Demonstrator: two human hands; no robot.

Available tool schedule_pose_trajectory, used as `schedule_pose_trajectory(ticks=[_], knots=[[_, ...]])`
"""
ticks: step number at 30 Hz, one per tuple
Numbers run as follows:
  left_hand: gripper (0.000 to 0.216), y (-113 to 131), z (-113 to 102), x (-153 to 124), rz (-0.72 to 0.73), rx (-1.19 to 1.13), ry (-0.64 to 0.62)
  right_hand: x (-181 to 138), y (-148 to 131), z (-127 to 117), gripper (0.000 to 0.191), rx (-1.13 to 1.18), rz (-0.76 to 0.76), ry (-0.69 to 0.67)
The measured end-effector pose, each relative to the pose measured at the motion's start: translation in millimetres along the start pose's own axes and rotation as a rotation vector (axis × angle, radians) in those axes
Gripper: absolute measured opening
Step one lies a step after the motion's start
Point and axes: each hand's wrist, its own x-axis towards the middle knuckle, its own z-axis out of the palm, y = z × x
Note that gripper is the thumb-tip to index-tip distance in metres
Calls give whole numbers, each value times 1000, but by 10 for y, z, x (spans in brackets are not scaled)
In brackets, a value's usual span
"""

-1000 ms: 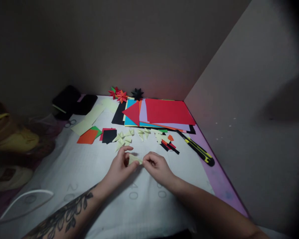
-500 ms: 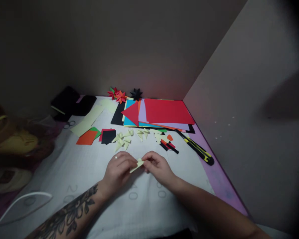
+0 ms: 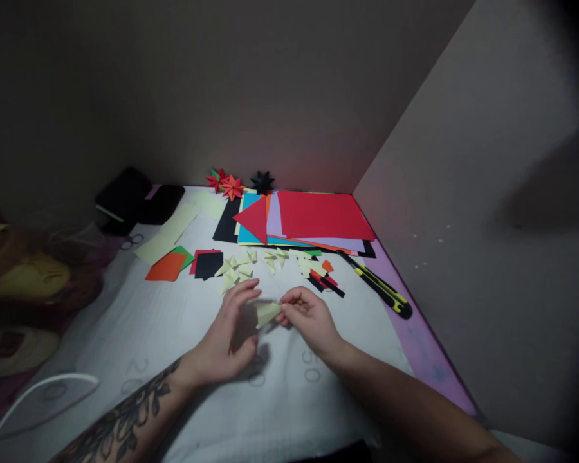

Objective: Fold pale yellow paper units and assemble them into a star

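Observation:
Between thumb and fingers, my right hand (image 3: 311,318) pinches one end of a pale yellow piece of folded paper (image 3: 267,313) above the white mat. My left hand (image 3: 229,334) is just left of the paper, its thumb and fingers spread apart with nothing in them. Beyond both hands lie several folded pale yellow paper pieces (image 3: 231,267), and a smaller pair of them (image 3: 276,258) sits slightly to the right. Fingers hide part of the held paper's right end.
Paper scraps (image 3: 313,267) and a yellow-black box cutter (image 3: 381,286) lie to the right. Behind are stacked coloured sheets (image 3: 328,215) and folded paper stars (image 3: 232,187). Leftward are black and red squares (image 3: 209,264), orange paper (image 3: 166,266), scissors (image 3: 132,242) and a white cable (image 3: 43,386).
My left hand has let go of the folded paper, moved a little left and opened its fingers. The right hand keeps its pinch, and more of the paper now shows.

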Motion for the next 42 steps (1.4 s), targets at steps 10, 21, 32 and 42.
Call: schedule_pose_trajectory(ticks=[10, 21, 32, 42], knots=[[13, 48, 125, 52, -500, -197, -35, -105, 37, 14, 11, -164, -110, -49], [10, -34, 81, -8, 60, 160, -10, -40, -4, 31, 23, -6, 40, -50], [20, -29, 46, 12, 153, 157, -21, -38, -3, 6, 16, -107, -18, -129], [11, 25, 56, 23, -26, -67, -84, -50, 84, 5, 16, -106, 31, -171]])
